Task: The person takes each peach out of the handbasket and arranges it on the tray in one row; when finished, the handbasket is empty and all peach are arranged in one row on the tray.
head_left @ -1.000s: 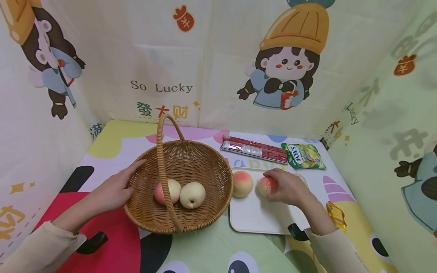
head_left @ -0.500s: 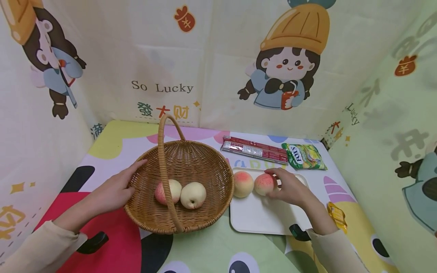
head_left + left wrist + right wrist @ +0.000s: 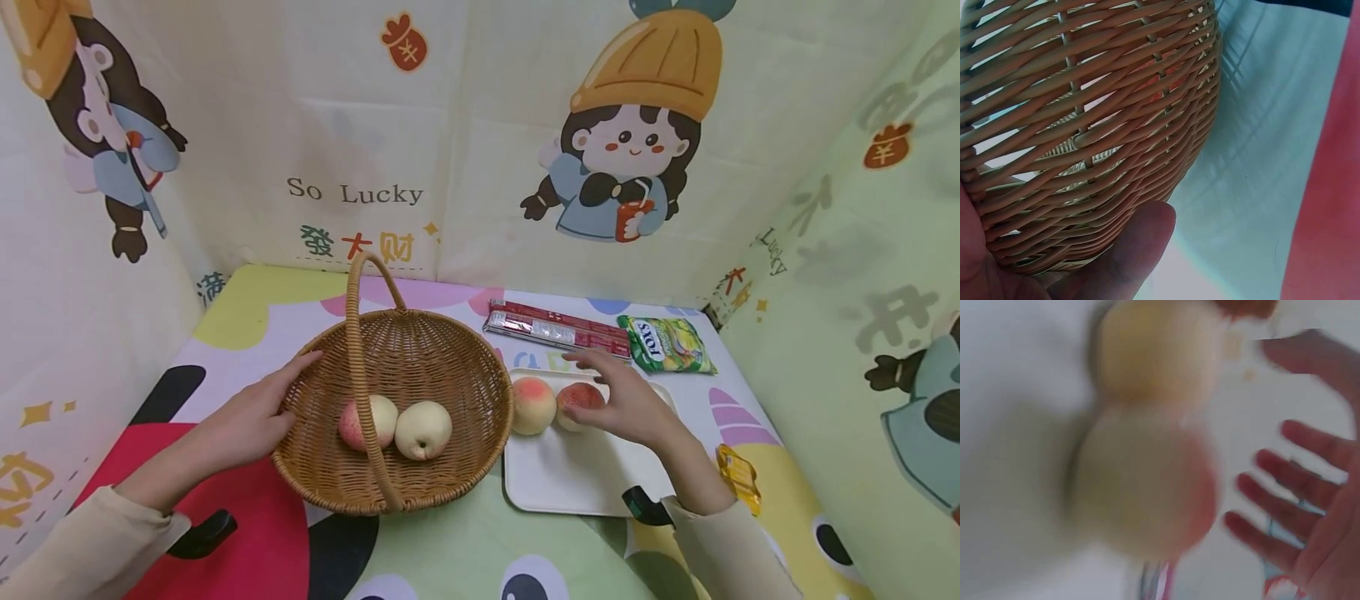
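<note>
My left hand (image 3: 251, 421) holds the left rim of the wicker basket (image 3: 461, 375); in the left wrist view its thumb (image 3: 1147, 234) lies against the woven outside wall (image 3: 1147, 131). Two pale peaches lie in the basket, a pink-sided peach (image 3: 382, 417) and a creamy peach (image 3: 423, 429). To the right, a white tray (image 3: 570, 483) bears a yellow-pink peach (image 3: 534, 406) and a redder peach (image 3: 576, 404), side by side. My right hand (image 3: 630, 404) hovers over the redder peach, fingers spread and holding nothing. The right wrist view shows these fingers (image 3: 1279, 512) apart from both blurred peaches.
Long red packets (image 3: 558, 327) and a green Fox's candy bag (image 3: 667, 343) lie behind the tray. A small orange-gold wrapper (image 3: 738, 477) sits to its right. Printed cloth walls (image 3: 480, 167) enclose the table at the back and sides.
The right hand slid the redder peach left on the tray until it stood beside the other peach, then let go and spread its fingers. The left hand and basket stayed put.
</note>
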`<state>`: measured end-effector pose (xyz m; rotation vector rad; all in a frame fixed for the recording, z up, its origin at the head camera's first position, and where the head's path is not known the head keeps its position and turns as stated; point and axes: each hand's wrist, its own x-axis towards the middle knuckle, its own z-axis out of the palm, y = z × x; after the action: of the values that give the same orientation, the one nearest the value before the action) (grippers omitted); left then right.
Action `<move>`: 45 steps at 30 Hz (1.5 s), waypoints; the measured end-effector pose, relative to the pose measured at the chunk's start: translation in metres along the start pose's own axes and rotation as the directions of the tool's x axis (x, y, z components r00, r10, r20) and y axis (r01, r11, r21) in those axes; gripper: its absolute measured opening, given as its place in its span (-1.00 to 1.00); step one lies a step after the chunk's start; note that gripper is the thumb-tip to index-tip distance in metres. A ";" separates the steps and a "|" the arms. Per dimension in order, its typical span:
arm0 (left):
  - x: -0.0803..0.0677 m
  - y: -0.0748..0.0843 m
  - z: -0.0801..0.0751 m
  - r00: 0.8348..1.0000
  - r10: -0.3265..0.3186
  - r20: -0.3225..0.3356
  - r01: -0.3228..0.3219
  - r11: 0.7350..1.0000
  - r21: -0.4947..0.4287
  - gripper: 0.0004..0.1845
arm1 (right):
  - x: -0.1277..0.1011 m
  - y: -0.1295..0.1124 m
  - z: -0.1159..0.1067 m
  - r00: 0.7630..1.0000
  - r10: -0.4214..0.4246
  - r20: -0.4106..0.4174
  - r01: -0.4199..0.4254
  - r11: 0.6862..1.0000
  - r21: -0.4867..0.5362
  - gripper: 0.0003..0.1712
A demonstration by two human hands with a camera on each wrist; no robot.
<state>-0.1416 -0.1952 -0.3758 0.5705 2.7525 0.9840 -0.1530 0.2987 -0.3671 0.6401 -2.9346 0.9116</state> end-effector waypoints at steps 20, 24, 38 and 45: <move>-0.001 0.000 0.001 1.000 -0.007 0.000 0.007 1.000 -0.003 -0.21 | 0.073 -0.128 0.076 0.911 -0.203 0.360 0.271 0.951 -0.149 0.10; -0.001 0.000 0.001 1.000 -0.009 -0.002 0.009 1.000 -0.007 -0.21 | 0.078 -0.134 0.084 0.892 -0.088 0.443 0.226 0.937 -0.268 0.04; -0.003 0.002 0.002 1.000 -0.007 -0.007 0.006 1.000 -0.021 -0.21 | 0.084 -0.136 0.092 0.844 -0.065 0.532 0.193 0.963 -0.188 -0.38; -0.004 0.002 0.002 1.000 0.009 -0.018 -0.009 1.000 -0.011 -0.21 | 0.080 -0.137 0.090 0.840 -0.141 0.524 0.248 0.959 -0.140 -0.23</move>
<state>-0.1371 -0.1941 -0.3758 0.5759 2.7605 1.0111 -0.1634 0.1164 -0.3580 1.3203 -3.2454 0.4623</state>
